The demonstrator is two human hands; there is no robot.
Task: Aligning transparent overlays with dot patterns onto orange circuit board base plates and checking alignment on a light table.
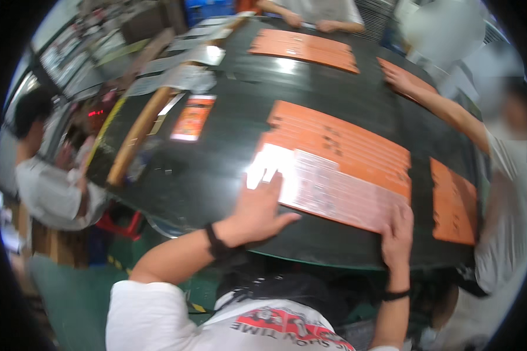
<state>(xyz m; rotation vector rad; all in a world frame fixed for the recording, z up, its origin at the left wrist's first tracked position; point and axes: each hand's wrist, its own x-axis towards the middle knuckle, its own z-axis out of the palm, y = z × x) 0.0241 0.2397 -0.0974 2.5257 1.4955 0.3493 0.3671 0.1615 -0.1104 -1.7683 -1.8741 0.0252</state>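
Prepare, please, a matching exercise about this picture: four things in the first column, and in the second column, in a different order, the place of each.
Things:
1. left hand
2. right hand
3. brown rod
4. small orange-and-white item

Places:
A. along the left side of the dark table
B. at the near right corner of the slotted orange panel
C. flat on the table, between the rod and the panel
D. at the left end of the panel, thumb spread out

Right pairs: 1-D, 2-B, 3-A, 4-C.
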